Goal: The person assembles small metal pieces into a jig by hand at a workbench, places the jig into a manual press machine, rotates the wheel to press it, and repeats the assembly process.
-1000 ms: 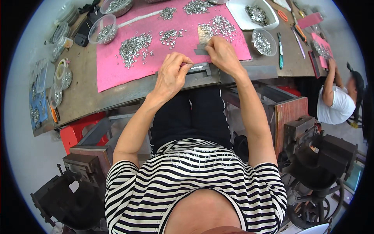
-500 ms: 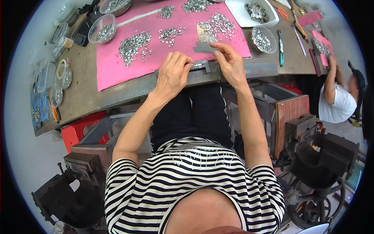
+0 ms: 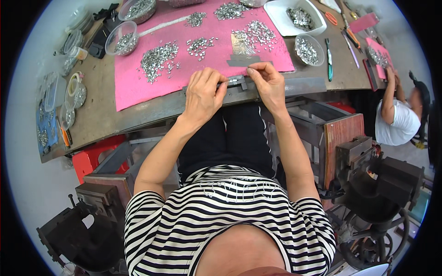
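Note:
My left hand [image 3: 205,94] is closed, its thumb and forefinger pinched together at the left end of a small metal fixture [image 3: 238,83] on the bench's front edge. What these fingers hold, if anything, is hidden. My right hand [image 3: 268,87] hovers by the fixture's right end, thumb and forefinger drawn together; anything between them is too small to make out. Small shiny metal pieces show in the fixture. Just beyond the right fingertips, flat grey strips [image 3: 251,62] lie on a pink mat [image 3: 193,69], below a clear bag-like patch [image 3: 241,43] with metal bits.
Several piles of small metal parts [image 3: 159,60] are spread over the mat. Clear tubs [image 3: 123,39] and a white tray [image 3: 276,20] hold more. A green-handled tool [image 3: 329,60] lies right, near pliers [image 3: 352,37]. Another person [image 3: 398,115] works at far right.
My right hand has come away from the grey strips, toward me and the fixture; the strips now lie on the mat. My left hand stays by the fixture.

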